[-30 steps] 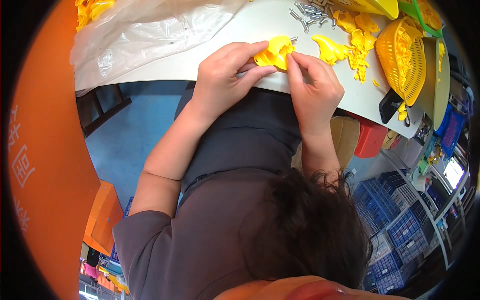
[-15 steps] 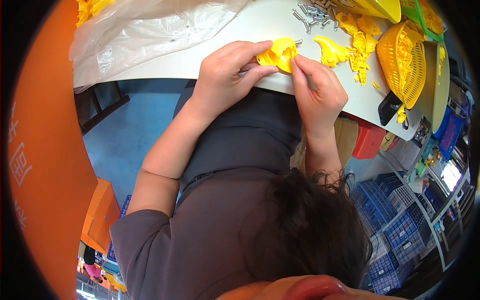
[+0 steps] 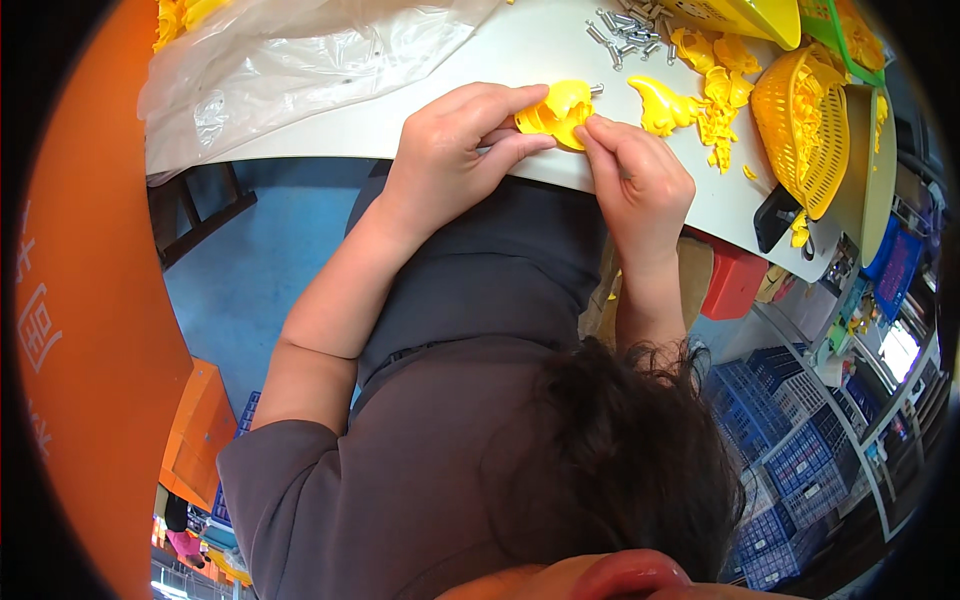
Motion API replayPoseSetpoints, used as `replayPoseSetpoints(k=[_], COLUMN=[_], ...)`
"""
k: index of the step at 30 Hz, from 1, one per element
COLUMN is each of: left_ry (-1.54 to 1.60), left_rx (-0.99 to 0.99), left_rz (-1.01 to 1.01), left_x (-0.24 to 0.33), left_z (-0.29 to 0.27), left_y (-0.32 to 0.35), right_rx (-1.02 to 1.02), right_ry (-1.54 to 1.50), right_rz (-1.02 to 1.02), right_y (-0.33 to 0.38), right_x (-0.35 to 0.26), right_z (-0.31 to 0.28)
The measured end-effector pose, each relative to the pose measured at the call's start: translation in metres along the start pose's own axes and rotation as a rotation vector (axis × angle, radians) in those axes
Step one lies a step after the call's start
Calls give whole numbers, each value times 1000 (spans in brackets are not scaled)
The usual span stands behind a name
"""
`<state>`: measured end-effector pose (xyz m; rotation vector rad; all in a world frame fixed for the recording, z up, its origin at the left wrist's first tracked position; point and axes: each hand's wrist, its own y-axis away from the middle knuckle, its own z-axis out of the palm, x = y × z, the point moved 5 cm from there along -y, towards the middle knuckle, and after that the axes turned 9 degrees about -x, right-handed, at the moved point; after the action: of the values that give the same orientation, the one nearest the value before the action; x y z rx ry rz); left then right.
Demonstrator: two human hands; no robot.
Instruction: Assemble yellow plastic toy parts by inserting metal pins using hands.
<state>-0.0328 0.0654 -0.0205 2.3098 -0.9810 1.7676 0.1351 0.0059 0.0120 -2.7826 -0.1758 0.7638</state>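
Observation:
Between my two hands, over the front edge of the white table (image 3: 430, 115), is a hollow yellow plastic shell (image 3: 567, 100). My left hand (image 3: 465, 135) pinches its left side between thumb and fingers. On the shell's right rim, the thumb and fingertips of my right hand (image 3: 640, 165) are closed. Just beyond the shell lies a small metal cylinder (image 3: 597, 89). To the right rests a curved, pointed yellow plastic piece (image 3: 658, 105), beside a heap of small yellow parts (image 3: 722, 105). Several silvery metal cylinders (image 3: 630, 38) are scattered farther back.
A clear plastic bag (image 3: 310, 75) covers the table's left part. At the right stand a yellow basket (image 3: 830, 150) of yellow parts and a black phone (image 3: 775, 218) at the edge. An orange panel (image 3: 90, 300) rises at left; blue crates (image 3: 800, 460) are stacked lower right.
The shell has turned slightly, showing more of its hollow side. My right fingertips have shifted a little on its rim; my left hand has stayed nearly still.

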Motion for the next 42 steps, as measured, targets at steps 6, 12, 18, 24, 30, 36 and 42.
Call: replayPoseSetpoints(k=[6,12,18,24,30,36,42], left_ry=[-9,55,69,76,117,106,96], left_rx=[-36,-11,-43,-61,-29,-61,-75], left_rz=[-10,-94,-159,-163,-149,-170,-129], left_x=[2,-2,-5,-4,-8,-6,-6], left_z=[-2,-1,-1,0,1,-1,1], left_y=[-2,-1,-2,-1,-1,-1,-4], right_rx=[-168,50,-157,-190,-201,-277,-394], right_ry=[-6,25,288,274,220,-45,180], right_rz=[-40,403,100,117,72,169,373], right_y=[-2,1,-14,-21,-17,-16,-19], right_x=[9,42,60,55,50,61,60], right_z=[-8,-55,-42,-43,-41,-59,-101])
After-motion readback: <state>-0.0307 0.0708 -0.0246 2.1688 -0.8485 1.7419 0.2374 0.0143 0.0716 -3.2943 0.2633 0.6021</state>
